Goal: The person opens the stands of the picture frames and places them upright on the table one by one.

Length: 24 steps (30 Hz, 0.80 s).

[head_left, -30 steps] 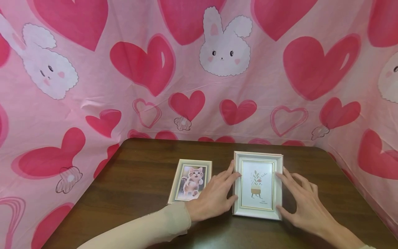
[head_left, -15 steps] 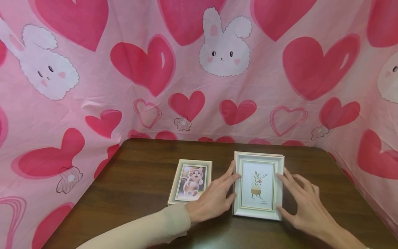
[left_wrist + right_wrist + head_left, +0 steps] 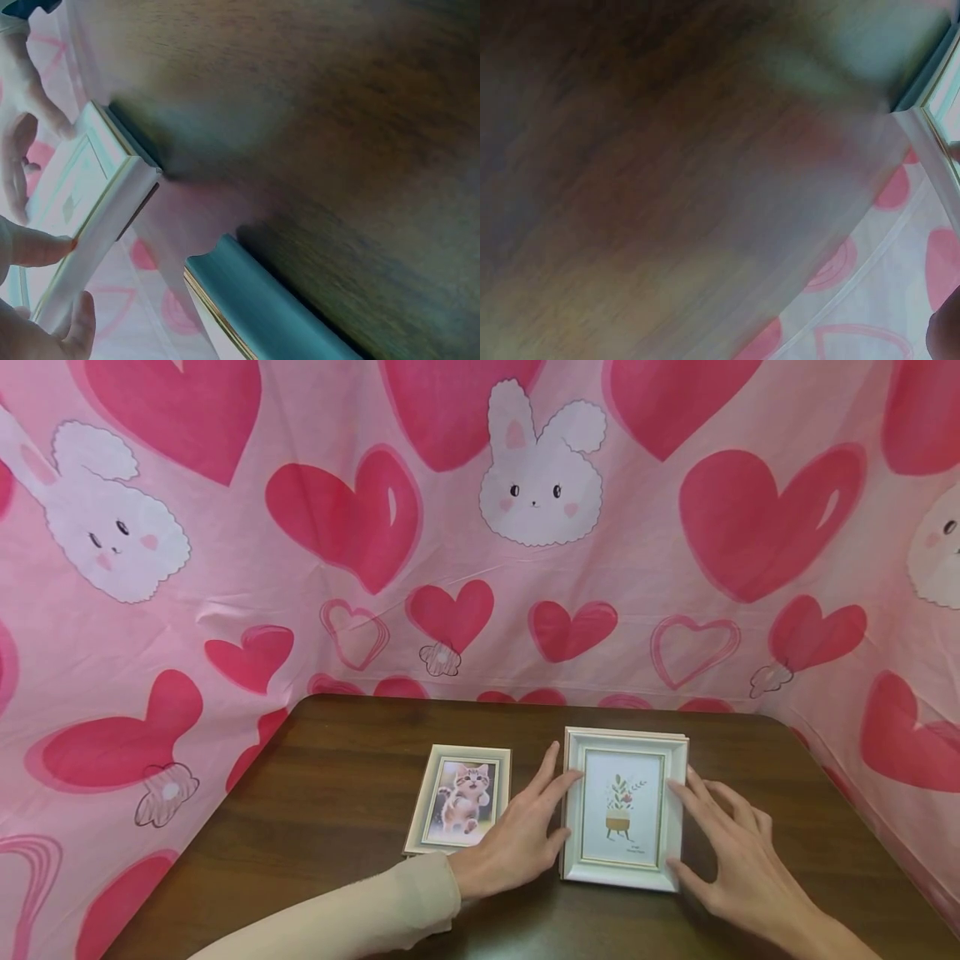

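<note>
A white picture frame point(image 3: 622, 868) with a plant print stands upright on the table, leaning slightly back. My left hand point(image 3: 517, 831) holds its left side. One finger lies on the front border, the thumb is at the side edge, and the raised index finger is beside the upper left edge. On the opposite side my right hand point(image 3: 738, 843) grips the right edge, fingers at the upper part and thumb lower down. To the left stands a second, cream frame point(image 3: 422, 802) with a kitten picture, partly covered by my left hand. The left wrist view shows fingers point(image 3: 45, 247) on the white frame.
Both frames stand on a dark brown wooden table point(image 3: 337, 777). A pink cloth point(image 3: 465, 560) with hearts and rabbits hangs behind the table and along its sides.
The white frame's right side has turned slightly, its upper right corner shifting right. My left index finger has lifted a little away from its edge. The kitten frame stays put.
</note>
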Available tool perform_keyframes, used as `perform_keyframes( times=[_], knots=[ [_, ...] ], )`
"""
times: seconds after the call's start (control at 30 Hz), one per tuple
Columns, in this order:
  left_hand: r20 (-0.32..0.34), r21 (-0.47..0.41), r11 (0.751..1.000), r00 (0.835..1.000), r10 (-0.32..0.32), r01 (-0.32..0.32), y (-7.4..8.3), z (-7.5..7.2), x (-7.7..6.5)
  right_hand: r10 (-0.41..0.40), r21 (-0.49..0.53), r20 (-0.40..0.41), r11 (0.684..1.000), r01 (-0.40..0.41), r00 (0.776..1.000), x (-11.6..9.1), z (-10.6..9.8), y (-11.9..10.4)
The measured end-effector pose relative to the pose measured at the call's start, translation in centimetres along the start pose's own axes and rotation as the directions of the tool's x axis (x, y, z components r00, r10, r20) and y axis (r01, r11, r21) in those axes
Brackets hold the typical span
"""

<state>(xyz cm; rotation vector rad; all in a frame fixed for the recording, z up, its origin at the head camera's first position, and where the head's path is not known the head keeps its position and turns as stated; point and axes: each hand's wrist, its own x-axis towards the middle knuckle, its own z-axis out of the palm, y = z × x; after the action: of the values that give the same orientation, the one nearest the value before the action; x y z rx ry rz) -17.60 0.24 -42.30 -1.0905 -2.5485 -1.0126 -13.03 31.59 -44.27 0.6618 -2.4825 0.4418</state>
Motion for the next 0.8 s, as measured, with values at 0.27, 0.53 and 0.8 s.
perform_keyframes(
  times=[0.27, 0.53, 0.8],
  knots=[
    [-0.001, -0.037, 0.999, 1.0, 0.003, -0.003, 0.25, -0.13, -0.07, -0.003, 0.001, -0.021, 1.0, 0.003, 1.0, -0.25, 0.04, -0.17],
    [-0.04, -0.04, 0.996, 0.997, 0.073, -0.075, -0.02, -0.2, -0.05, -0.011, 0.004, -0.061, 1.0, 0.011, 0.998, -0.39, 0.16, -0.54],
    [-0.043, -0.051, 0.995, 0.995, 0.086, -0.088, 0.04, -0.29, -0.43, -0.021, 0.004, -0.088, 1.0, 0.022, 0.996, -0.59, 0.28, -0.78]
  ],
)
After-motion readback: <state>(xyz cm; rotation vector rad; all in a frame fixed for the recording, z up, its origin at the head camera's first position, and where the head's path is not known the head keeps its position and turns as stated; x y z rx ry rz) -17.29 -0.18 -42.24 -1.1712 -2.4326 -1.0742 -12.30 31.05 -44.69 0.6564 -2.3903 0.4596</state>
